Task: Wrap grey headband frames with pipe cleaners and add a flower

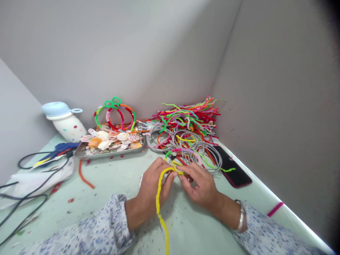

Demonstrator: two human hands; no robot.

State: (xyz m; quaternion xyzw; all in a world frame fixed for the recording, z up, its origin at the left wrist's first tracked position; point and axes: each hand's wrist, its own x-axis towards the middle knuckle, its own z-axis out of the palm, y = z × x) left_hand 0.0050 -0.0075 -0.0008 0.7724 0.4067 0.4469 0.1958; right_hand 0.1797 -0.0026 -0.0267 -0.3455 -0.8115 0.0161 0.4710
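Observation:
A yellow pipe cleaner (158,198) is pinched between my left hand (154,179) and my right hand (200,184), which meet above the table. Its long free end hangs down toward the bottom edge of the view. Just beyond my fingertips shows a ring wrapped in coloured pipe cleaners (186,151), in green, pink, purple and red. Both hands are closed near its lower side, where the yellow piece bends around. How the two are joined there is hidden by my fingers. Thumb and fingers of each hand press together.
Behind my hands lie grey wire coils (159,140) and a heap of colourful pipe cleaners (191,117). A metal tray (114,154) of shells bears wrapped rings (134,117). A phone (232,166) lies right; a bottle (67,127), plastic bag (61,173) and black cable (29,196) lie left.

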